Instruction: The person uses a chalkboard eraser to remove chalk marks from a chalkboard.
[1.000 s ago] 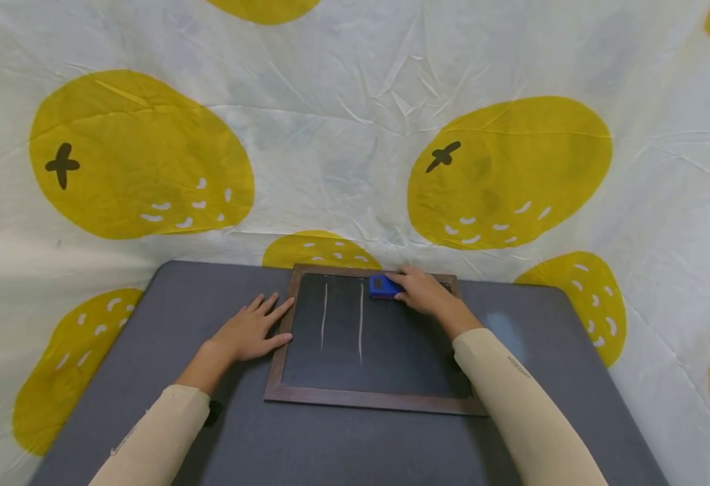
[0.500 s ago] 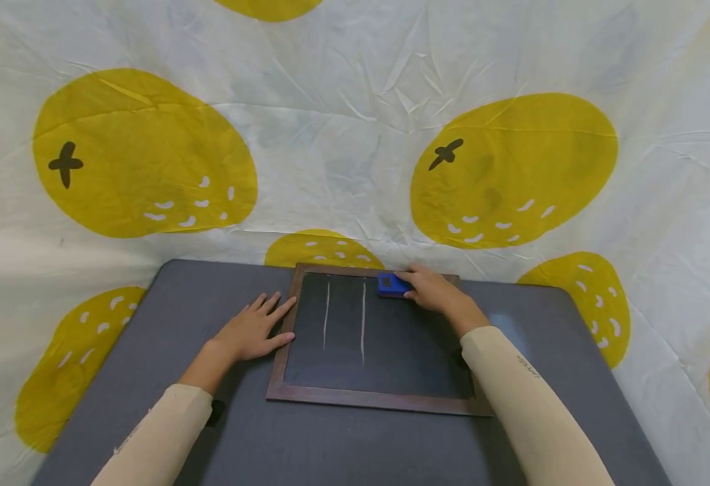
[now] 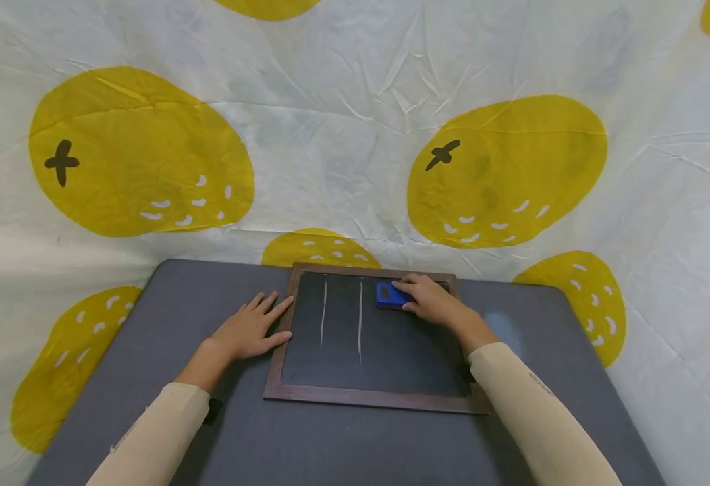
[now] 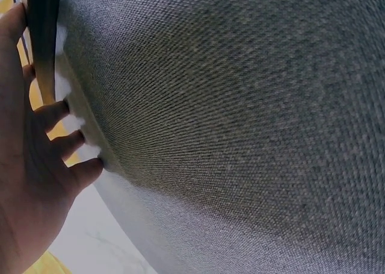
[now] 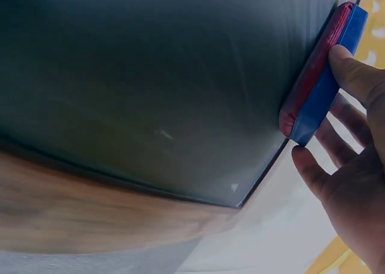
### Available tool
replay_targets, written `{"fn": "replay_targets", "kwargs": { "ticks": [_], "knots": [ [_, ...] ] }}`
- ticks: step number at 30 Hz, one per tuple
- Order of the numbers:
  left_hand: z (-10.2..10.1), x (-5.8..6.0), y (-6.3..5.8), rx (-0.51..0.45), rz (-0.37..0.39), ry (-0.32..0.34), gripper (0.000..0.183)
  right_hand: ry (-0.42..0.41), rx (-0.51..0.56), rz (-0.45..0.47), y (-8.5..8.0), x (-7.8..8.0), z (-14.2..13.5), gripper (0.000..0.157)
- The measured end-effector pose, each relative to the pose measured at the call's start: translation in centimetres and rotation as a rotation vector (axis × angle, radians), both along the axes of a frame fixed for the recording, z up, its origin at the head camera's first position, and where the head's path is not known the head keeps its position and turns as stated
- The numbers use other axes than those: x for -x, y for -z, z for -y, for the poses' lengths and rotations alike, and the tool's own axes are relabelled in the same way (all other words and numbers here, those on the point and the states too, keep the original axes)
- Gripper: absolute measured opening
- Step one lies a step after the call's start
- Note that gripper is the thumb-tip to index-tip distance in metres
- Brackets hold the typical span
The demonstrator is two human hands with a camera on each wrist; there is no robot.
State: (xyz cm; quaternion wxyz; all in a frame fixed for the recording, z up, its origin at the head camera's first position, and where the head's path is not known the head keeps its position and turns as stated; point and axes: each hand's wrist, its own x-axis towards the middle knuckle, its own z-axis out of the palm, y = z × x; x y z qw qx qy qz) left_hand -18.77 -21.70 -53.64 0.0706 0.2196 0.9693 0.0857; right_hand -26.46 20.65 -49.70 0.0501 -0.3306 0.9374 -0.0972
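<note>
A wood-framed chalkboard (image 3: 337, 378) lies on the grey table, with two upright chalk lines on its left half. My right hand (image 3: 429, 300) grips a blue chalkboard eraser (image 3: 387, 295) over the upper part of the board, right of the second line. In the right wrist view the eraser (image 5: 322, 75) shows a red felt side facing the board, thumb on one long side and fingers on the other. My left hand (image 3: 248, 331) lies spread at the board's left edge, thumb and index fingertips on the frame. The left wrist view shows that hand's fingers (image 4: 72, 143) apart.
The grey table (image 3: 209, 445) extends around the board on both sides and in front. Right behind it hangs a white cloth (image 3: 331, 148) printed with yellow fruit shapes. Faint pale specks mark the board's surface (image 5: 150, 105) in the right wrist view.
My right hand has moved the eraser slightly right and then down, toward me, off the board's top edge. My left hand has stayed in place. Both chalk lines look the same.
</note>
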Motion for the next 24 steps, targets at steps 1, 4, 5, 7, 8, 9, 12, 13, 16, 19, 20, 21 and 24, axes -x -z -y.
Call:
{"fn": "replay_targets", "kwargs": {
  "ticks": [1, 4, 5, 7, 8, 9, 12, 13, 16, 19, 20, 21, 24],
  "knots": [
    [0.0, 0.0, -0.1, -0.001, 0.003, 0.001, 0.081, -0.007, 0.001, 0.001, 0.0, -0.4, 0.0, 0.058],
    [-0.1, 0.1, -0.4, -0.002, 0.013, -0.002, 0.081, -0.029, 0.007, 0.006, 0.1, -1.6, 0.0, 0.059],
    [-0.1, 0.1, -0.5, -0.003, 0.015, -0.003, 0.080, -0.040, 0.006, 0.002, 0.2, -2.0, -0.1, 0.060],
    [-0.2, 0.2, -0.6, -0.004, 0.018, -0.002, 0.080, -0.066, 0.003, -0.002, 0.3, -2.9, -0.2, 0.060],
    [-0.2, 0.2, -0.7, -0.003, 0.021, -0.002, 0.080, -0.077, 0.005, 0.001, 0.2, -3.4, -0.2, 0.061],
    [-0.2, 0.2, -0.8, -0.003, 0.026, -0.004, 0.080, -0.089, 0.004, 0.000, 0.2, -3.9, -0.3, 0.061],
    [-0.2, 0.2, -0.7, -0.006, 0.030, -0.006, 0.081, -0.121, 0.006, -0.010, 0.3, -5.5, -0.4, 0.061],
    [-0.2, 0.2, -0.7, -0.009, 0.026, -0.006, 0.081, -0.130, 0.010, -0.011, 0.2, -6.0, -0.4, 0.061],
    [-0.2, 0.2, -0.4, -0.014, 0.015, -0.008, 0.081, -0.162, 0.017, -0.032, 0.2, -7.5, -0.6, 0.060],
    [-0.1, 0.2, -0.2, -0.019, -0.006, -0.005, 0.080, -0.193, 0.027, -0.041, 0.2, -8.9, -0.7, 0.060],
    [-0.1, 0.3, -0.2, -0.020, -0.006, -0.007, 0.080, -0.203, 0.031, -0.042, 0.2, -9.3, -0.7, 0.060],
    [-0.1, 0.3, -0.2, -0.021, -0.007, -0.008, 0.080, -0.209, 0.033, -0.039, 0.2, -9.7, -0.8, 0.060],
    [-0.1, 0.3, -0.2, -0.022, -0.012, -0.007, 0.080, -0.226, 0.040, -0.018, 0.2, -11.0, -0.9, 0.060]
  ]
}}
